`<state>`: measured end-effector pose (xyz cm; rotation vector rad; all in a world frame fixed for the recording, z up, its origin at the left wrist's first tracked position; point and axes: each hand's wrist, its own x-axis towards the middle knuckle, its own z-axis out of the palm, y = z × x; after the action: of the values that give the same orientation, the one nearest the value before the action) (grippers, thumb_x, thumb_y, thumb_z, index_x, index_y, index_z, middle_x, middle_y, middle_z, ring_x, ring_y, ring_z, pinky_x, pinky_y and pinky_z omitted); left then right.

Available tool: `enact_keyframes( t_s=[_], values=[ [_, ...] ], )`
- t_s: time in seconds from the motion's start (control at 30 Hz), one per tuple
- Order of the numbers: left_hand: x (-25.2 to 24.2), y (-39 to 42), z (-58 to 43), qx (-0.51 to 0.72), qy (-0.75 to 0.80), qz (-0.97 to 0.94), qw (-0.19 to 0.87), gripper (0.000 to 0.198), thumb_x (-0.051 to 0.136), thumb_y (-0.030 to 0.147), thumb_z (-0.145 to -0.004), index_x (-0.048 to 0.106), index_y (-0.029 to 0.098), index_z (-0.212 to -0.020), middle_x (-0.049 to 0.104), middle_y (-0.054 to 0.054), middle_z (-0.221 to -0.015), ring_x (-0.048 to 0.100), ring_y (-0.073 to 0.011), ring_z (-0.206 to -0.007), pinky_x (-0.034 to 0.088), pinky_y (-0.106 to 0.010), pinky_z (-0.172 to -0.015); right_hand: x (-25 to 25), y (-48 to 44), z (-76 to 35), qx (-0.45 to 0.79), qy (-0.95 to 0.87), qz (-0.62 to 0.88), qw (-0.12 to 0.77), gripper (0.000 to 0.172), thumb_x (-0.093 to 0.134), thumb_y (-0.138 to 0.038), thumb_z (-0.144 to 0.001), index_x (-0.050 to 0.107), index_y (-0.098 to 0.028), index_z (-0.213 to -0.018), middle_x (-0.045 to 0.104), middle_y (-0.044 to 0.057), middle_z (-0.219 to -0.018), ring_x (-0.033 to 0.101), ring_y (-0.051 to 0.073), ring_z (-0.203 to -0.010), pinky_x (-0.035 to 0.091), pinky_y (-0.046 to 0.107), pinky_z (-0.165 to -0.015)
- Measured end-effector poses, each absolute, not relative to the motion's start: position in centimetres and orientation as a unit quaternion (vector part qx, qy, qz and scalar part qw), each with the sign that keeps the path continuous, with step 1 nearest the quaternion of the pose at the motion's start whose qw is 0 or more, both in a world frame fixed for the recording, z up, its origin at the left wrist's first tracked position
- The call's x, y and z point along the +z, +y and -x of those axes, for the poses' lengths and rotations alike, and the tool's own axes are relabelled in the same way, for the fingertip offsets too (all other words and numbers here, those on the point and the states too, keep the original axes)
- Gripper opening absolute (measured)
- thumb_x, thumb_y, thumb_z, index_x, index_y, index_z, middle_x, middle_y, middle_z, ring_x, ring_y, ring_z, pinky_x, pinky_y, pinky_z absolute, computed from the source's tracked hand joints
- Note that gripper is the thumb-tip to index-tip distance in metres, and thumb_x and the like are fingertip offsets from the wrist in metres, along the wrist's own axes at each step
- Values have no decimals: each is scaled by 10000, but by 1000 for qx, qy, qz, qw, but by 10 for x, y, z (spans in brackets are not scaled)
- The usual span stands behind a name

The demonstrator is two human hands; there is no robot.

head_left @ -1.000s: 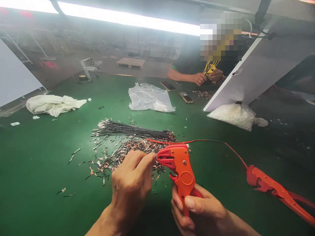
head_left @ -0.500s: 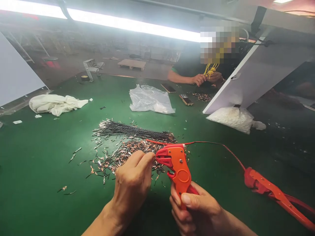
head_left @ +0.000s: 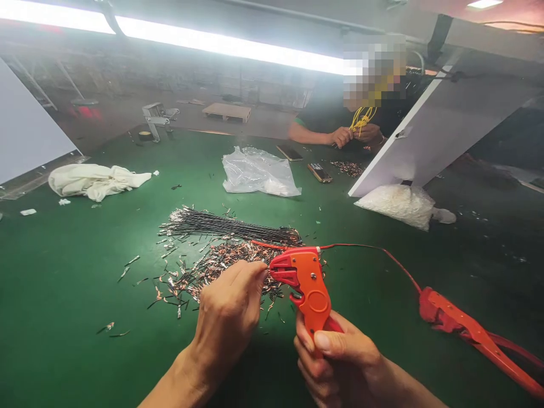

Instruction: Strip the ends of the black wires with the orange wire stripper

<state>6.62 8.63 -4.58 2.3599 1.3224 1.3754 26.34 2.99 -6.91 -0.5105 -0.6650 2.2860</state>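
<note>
Green worktop point(head_left: 76, 272) spreads beneath a long bright lamp point(head_left: 229, 45). Nearest, the right hand point(head_left: 340, 357) is wrapped around the handle of an orange-and-red wire stripper point(head_left: 313, 289), held above the surface with its nose toward the left. The left hand point(head_left: 232, 300) meets that nose, thumb and forefinger closed together; what they pinch is hidden, and I cannot tell whether they touch the tool. Off to the right lies a second stripper point(head_left: 476, 331), a thin red cord point(head_left: 380, 247) running from its head and passing behind the held tool. Just past the left hand sits a heap of clipped wire ends point(head_left: 229, 255), black and copper, with scraps strewn leftward. Behind the heap lies a bundle of black wires point(head_left: 233, 226), side by side. Farther back are a crumpled white cloth point(head_left: 93, 181), a clear plastic bag point(head_left: 259, 173), and a filled white bag point(head_left: 397, 205) at the foot of a slanted panel point(head_left: 446, 113). Beyond the clear bag rest two phones point(head_left: 319, 173), and a co-worker's hands point(head_left: 341, 137) hold yellow wires point(head_left: 362, 119). A wooden pallet point(head_left: 227, 111) lies on the floor beyond.
</note>
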Motion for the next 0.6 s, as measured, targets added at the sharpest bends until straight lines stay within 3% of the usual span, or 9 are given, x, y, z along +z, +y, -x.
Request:
enact_keyframes(
  t_s=[0.17,0.4,0.5,0.6],
  values=[
    [-42,87,-63,461,424,-777,62,101,528,110,-921,617,158,-922,615,-2,-749,569,-89,-639,475,-194,-610,-70,32,-264,889,-248,172,344,181,626,-303,-856,538,-145,-871,466,-22,-678,420,72,-522,398,199,-487],
    [-45,88,-63,455,435,-776,42,120,538,82,-908,620,167,-930,587,-12,-763,567,-92,-661,475,-196,-616,-70,32,-258,888,-255,167,344,343,691,-332,-788,573,-98,-1009,581,52,-777,612,181,-736,462,347,-734],
    [-45,88,-63,455,440,-773,33,106,568,88,-898,624,167,-940,581,-15,-771,562,-98,-679,477,-210,-638,-67,33,-260,890,-257,173,334,376,669,-378,-821,564,-118,-1072,637,101,-890,650,256,-897,452,411,-824],
    [-45,87,-62,463,439,-769,31,118,576,81,-893,626,168,-956,576,-8,-767,551,-90,-665,470,-207,-630,-66,32,-264,891,-262,189,320,412,621,-405,-882,526,-140,-1182,666,127,-959,674,277,-912,460,442,-828]
  ],
)
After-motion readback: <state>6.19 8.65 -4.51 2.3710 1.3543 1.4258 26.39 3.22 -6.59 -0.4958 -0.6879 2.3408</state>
